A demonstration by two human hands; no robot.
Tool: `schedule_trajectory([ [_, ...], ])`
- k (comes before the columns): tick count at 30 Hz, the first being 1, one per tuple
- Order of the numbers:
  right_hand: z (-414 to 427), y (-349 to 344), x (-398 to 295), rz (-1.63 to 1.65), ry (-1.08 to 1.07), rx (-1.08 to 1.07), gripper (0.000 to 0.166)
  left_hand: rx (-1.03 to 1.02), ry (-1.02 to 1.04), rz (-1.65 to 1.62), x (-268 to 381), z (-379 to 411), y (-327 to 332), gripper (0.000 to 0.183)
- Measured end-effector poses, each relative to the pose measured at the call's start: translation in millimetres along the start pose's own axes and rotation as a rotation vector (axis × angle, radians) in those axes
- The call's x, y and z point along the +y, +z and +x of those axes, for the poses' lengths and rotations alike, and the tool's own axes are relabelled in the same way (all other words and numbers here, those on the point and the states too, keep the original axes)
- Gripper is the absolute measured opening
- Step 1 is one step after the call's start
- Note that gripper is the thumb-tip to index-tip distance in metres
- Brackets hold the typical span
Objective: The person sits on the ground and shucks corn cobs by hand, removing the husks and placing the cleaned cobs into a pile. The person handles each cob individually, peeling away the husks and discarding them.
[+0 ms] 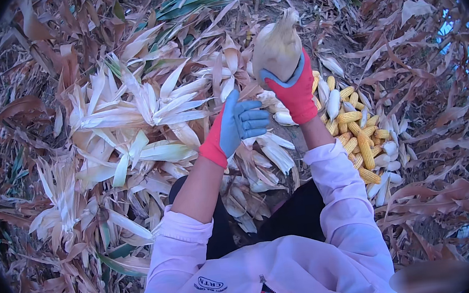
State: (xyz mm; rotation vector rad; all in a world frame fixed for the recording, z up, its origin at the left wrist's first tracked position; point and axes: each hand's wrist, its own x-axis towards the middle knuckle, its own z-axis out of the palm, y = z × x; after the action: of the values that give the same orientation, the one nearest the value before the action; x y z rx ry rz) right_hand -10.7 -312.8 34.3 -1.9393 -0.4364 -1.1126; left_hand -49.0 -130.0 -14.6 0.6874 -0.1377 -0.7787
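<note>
My right hand [292,84], in a red glove with a grey-blue palm, is raised and holds an ear of corn in its pale husk [278,49], the narrow end pointing up and away. My left hand [238,124], gloved alike, is held lower and to the left with its palm showing, the thumb up and the fingers side by side; nothing is in it. Below and right of my right hand lies a heap of husked yellow corn cobs [357,133], with several white cobs among them. Peeled corn husks [154,116] are spread left of my left hand.
Dry corn leaves and stalks [431,143] cover the ground on both sides. Green leaves [197,0] lie at the far side. Bare soil [297,135] shows between my arms. My dark-clothed legs [293,217] are folded close below, with loose husks [244,201] between them.
</note>
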Motion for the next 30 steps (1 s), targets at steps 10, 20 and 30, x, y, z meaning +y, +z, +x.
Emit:
schedule_trajectory([
  [10,-88.3,-43.5,-41.4,-0.216,-0.044,-0.470,0.063,-0.033,0.176,-0.313,-8.1,0.9,-19.4,0.048],
  [20,-127.7,-54.5,-20.6,1.065,1.086,-0.574,0.059,0.285,0.467,0.045,-1.3,-1.7,-12.7,0.040],
  [30,-132.4,-29.4,-52.3,1.074,1.158,-0.571,0.063,0.251,0.363,0.138,-26.9,-0.1,1.3,0.044],
])
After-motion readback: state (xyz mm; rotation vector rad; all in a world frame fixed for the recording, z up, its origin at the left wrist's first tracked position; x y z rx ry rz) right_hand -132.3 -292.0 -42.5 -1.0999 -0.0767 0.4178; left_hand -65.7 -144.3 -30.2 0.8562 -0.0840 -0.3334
